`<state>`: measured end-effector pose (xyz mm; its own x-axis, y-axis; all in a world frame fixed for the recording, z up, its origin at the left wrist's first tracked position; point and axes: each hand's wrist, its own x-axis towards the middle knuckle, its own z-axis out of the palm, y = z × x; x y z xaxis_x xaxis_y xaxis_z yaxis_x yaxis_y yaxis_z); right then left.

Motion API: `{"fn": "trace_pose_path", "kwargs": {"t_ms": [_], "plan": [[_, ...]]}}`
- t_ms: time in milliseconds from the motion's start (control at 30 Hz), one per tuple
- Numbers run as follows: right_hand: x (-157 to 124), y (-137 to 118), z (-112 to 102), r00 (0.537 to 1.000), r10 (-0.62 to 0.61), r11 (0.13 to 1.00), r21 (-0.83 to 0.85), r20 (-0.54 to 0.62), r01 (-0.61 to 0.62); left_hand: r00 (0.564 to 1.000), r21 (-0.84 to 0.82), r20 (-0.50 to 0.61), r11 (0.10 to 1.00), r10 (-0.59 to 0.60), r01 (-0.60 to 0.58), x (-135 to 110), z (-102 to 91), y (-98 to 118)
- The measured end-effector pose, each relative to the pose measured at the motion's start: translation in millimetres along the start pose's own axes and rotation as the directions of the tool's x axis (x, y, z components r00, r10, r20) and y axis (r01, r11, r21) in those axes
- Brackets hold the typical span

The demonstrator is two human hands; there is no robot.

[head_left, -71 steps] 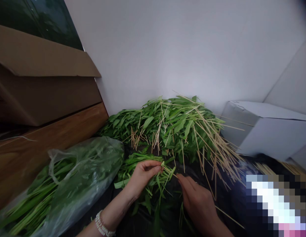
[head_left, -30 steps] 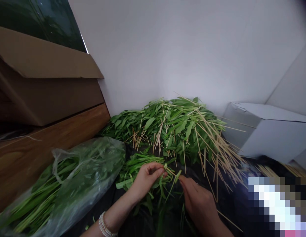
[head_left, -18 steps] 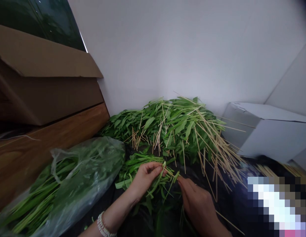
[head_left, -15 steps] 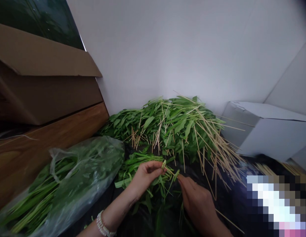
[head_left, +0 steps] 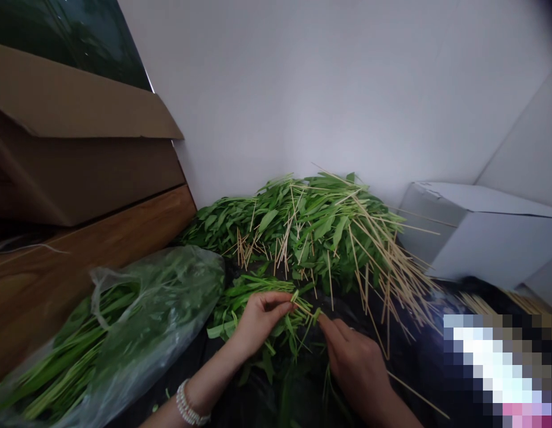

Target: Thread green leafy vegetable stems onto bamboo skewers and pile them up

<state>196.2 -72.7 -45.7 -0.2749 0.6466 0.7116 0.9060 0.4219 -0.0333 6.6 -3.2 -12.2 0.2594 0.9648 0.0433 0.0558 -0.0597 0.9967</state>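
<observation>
My left hand [head_left: 263, 318] pinches a green stem [head_left: 295, 297] between thumb and fingertips, at the tip of a thin bamboo skewer [head_left: 418, 393]. My right hand [head_left: 353, 353] is closed around the skewer, whose rear end sticks out past the wrist at the lower right. A second bit of green stem [head_left: 316, 315] sits on the skewer against the right fingertips. Below and behind both hands lies a loose bunch of leafy greens [head_left: 240, 291]. The palm sides of the right fingers are hidden.
A heap of leafy greens on skewers [head_left: 280, 214] lies along the wall. On the left are a clear plastic bag [head_left: 169, 309] of greens and a cardboard box [head_left: 92, 172] on a wooden surface [head_left: 155, 214]. A white box [head_left: 494, 238] stands right, near more bamboo sticks [head_left: 476, 303].
My right hand has shifted very slightly left, bringing the stem at its fingertips a little nearer my left hand. The left hand keeps its pinch almost in place.
</observation>
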Motion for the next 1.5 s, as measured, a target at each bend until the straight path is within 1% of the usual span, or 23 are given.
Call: {"fn": "trace_pose_path", "kwargs": {"t_ms": [133,200,267,367,500,567,800,933,1133,1267,1433,1500], "plan": [[-0.8,-1.3,1.3,1.0,-0.006,1.0,0.004,0.014,0.006,0.999,0.104,0.006,0.993,0.05,-0.05,-1.3,1.0,0.4],[-1.4,-1.9,2.1,1.0,0.005,1.0,0.018,0.016,-0.005,0.998,0.096,0.009,0.994,0.056,-0.057,-1.3,1.3,0.9],[-2.0,-2.2,2.6,1.0,0.026,0.998,0.05,0.012,-0.026,0.999,0.029,0.014,0.999,0.041,-0.041,-0.5,0.7,1.4],[-2.6,-2.8,2.7,0.999,0.047,0.993,0.104,0.017,-0.049,0.999,-0.1,0.021,0.994,-0.031,0.033,1.4,-1.7,1.3],[-2.2,-3.7,2.6,0.999,0.041,0.991,0.129,0.016,-0.043,0.99,-0.184,0.035,0.973,-0.135,0.139,1.3,-4.5,1.2],[-1.6,-4.2,2.7,0.999,0.032,0.99,0.136,0.001,-0.032,0.987,-0.216,0.05,0.963,-0.153,0.161,0.4,-5.1,1.6],[-1.1,-6.8,2.4,1.0,0.029,0.982,0.186,0.01,-0.03,0.983,-0.225,0.111,0.959,-0.15,0.172,0.7,-6.7,2.1],[-1.4,-8.6,2.5,1.0,0.021,0.983,0.18,-0.008,-0.019,0.981,-0.211,0.124,0.962,-0.15,0.174,0.7,-6.1,2.9],[-2.9,-10.7,4.7,1.0,0.029,0.978,0.206,0.005,-0.03,0.975,-0.218,0.147,0.957,-0.164,0.194,-0.1,-6.1,1.5],[-3.4,-11.4,7.0,1.0,0.023,0.979,0.202,0.011,-0.025,0.972,-0.189,0.201,0.968,-0.125,0.164,0.0,-5.0,0.4],[-3.2,-13.5,9.9,1.0,0.02,0.983,0.184,0.009,-0.021,0.968,-0.174,0.232,0.976,-0.092,0.135,-2.5,1.7,-2.5],[-1.3,-14.0,9.1,1.0,0.016,0.985,0.171,-0.004,-0.015,0.969,-0.148,0.237,0.984,-0.062,0.099,-3.8,3.3,-2.4]]}}
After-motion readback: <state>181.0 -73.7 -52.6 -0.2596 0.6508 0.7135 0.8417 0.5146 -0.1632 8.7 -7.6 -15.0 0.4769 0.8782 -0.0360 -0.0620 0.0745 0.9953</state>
